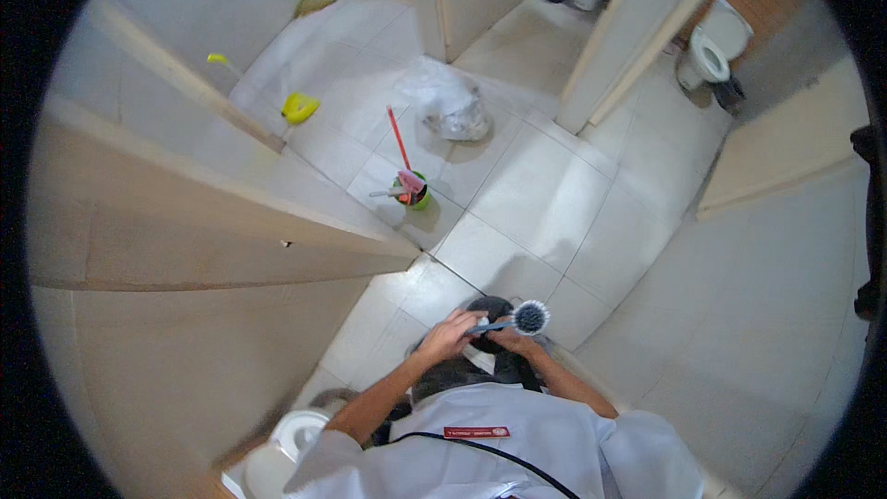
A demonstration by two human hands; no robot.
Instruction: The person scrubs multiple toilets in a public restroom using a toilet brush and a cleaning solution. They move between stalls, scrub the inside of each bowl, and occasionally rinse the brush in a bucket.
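Note:
A round-headed scrub brush [530, 318] with white outer bristles and a dark centre is held out in front of my body. Its grey-blue handle runs left into my left hand [445, 338], which is closed around the end. A small white item [482, 323] shows at those fingers; I cannot tell what it is. Beneath the brush is a black round container [489, 304], partly covered by both hands. My right hand [514, 339] grips the container's near right side, its fingers partly hidden by the brush handle.
Ahead on the tiled floor stands a green bucket [422, 201] with cleaning tools, near a clear plastic bag [454, 111] of waste. A yellow dustpan [300, 108] and a broom [315, 3] are farther left. A stall door [208, 222] borders my left; a toilet [301, 430] is beside me.

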